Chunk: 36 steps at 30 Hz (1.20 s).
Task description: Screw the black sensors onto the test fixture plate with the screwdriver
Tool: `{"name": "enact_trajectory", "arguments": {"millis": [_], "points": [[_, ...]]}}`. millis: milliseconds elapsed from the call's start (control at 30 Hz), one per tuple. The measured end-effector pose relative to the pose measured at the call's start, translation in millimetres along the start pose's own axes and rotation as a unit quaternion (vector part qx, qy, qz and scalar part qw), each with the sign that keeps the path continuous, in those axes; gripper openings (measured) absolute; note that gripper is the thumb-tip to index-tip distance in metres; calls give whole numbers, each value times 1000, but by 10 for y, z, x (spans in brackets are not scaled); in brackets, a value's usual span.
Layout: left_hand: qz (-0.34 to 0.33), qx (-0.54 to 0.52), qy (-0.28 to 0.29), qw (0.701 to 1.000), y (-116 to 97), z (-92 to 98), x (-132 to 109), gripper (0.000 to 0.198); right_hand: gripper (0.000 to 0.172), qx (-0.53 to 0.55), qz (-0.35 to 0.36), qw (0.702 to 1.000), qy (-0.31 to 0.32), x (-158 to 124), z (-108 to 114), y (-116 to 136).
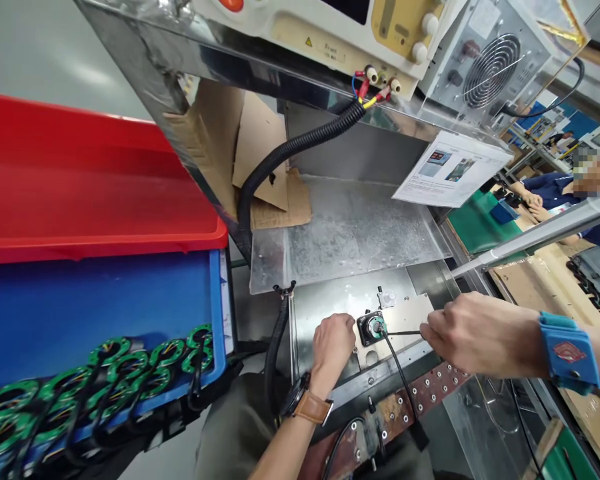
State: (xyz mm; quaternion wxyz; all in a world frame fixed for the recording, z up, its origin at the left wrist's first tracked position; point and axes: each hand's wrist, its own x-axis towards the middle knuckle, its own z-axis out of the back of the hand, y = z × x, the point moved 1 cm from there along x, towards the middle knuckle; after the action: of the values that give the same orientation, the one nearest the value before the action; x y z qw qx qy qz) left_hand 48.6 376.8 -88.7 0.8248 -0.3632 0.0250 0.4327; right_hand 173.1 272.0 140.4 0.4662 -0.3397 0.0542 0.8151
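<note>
While the left of the view was taken up by a red bin (pixel 95 187), a blue bin (pixel 80 307) was placed just beside it, and the metal worktop (pixel 325 297) was overlooked by a pale instrument (pixel 290 30) and a paper sheet (pixel 453 170). By the right hand (pixel 473 333), what looked like a thin black cable (pixel 403 333) was pinched in closed fingertips; the left hand (pixel 334 343) was curled beside a black holder (pixel 364 330), and whether anything was gripped in it could not be told. In that holder, on the worktop, a small green-topped part (pixel 379 324) was seated. From this it was judged that one part was already placed and its cable was being handled; many green rings (pixel 111 350) were left in the blue bin, whether finished or waiting being unclear. On the sheet, two photographs were printed, with text too small to be read; on the instrument, a warning triangle (pixel 309 42) was shown beside a blurred label (pixel 330 51).
</note>
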Motion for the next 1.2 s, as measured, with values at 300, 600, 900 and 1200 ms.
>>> {"name": "enact_trajectory", "arguments": {"millis": [300, 600, 900, 1200], "points": [[3, -29, 10, 1000, 70, 1, 30, 35, 17, 136, -179, 968, 116, 99, 91, -26], [4, -54, -9, 999, 144, 5, 6, 33, 29, 174, -198, 963, -63, -169, 63, 166], [1, -55, -11, 998, 193, -4, 2, 33, 30, 169, -154, 972, -49, 41, -124, 265], [7, -68, -17, 998, 214, -13, 19, 34, 26, 188, -153, 969, -42, 77, -107, 246]]}}
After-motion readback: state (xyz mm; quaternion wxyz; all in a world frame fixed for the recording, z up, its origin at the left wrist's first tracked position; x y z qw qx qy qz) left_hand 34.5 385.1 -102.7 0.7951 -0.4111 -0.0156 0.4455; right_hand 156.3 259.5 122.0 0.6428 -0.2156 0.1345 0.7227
